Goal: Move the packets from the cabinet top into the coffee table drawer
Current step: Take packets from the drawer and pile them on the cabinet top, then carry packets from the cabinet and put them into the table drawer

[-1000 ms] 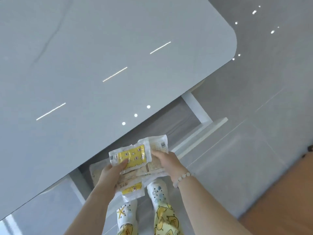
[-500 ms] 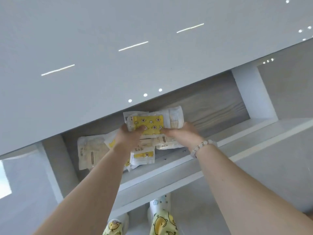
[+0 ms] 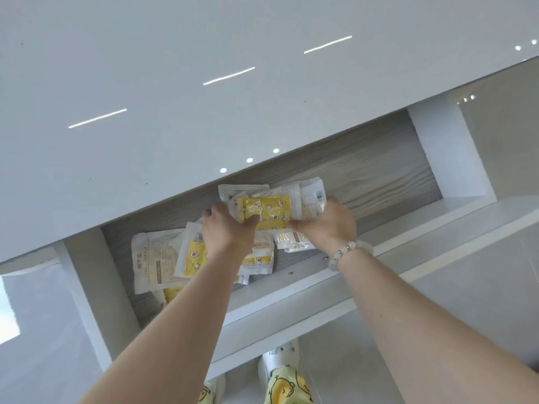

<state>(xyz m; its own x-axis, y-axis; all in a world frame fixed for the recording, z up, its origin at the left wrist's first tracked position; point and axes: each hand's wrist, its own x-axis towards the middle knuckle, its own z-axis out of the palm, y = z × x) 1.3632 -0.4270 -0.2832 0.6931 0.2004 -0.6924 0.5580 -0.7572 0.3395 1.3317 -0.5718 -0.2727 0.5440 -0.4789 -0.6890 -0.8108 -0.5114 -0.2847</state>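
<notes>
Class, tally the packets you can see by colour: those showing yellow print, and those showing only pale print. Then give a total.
yellow packets: 4
pale packets: 4
Total: 8, as far as the overlapping pile lets one count; more may lie hidden beneath.

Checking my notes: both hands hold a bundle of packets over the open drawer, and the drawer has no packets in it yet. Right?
Not quite. The head view shows the drawer already has packets lying in it. The left hand and right hand do hold a bundle over it.
</notes>
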